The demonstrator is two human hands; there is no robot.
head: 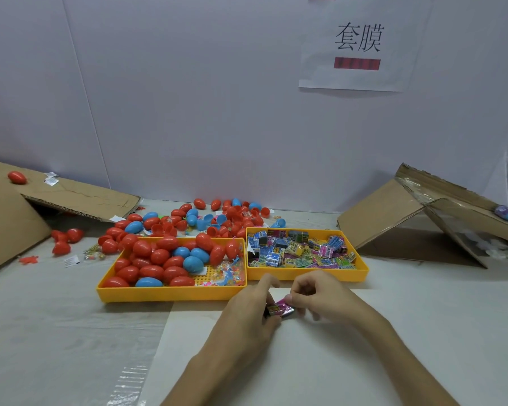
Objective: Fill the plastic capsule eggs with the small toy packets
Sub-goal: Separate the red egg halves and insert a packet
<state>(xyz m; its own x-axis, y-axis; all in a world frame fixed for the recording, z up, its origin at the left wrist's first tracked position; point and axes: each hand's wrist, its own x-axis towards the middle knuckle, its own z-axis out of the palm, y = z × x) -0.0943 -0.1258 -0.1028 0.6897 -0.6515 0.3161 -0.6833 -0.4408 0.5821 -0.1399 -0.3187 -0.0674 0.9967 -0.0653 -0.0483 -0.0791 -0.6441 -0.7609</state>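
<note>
A small pink and black toy packet (280,309) sits between my two hands just above the table. My left hand (251,306) pinches its left end and my right hand (317,294) pinches its right end. Behind them the right yellow tray (361,269) holds several colourful packets (299,249). The left yellow tray (170,293) holds several red and blue capsule eggs (159,259) and small clear bags of toys (228,272).
More red and blue eggs and egg halves (217,218) lie loose behind the trays. Flattened cardboard (79,197) leans at the left, a tilted cardboard box (440,209) at the right. A white wall with a paper sign (357,45) stands behind.
</note>
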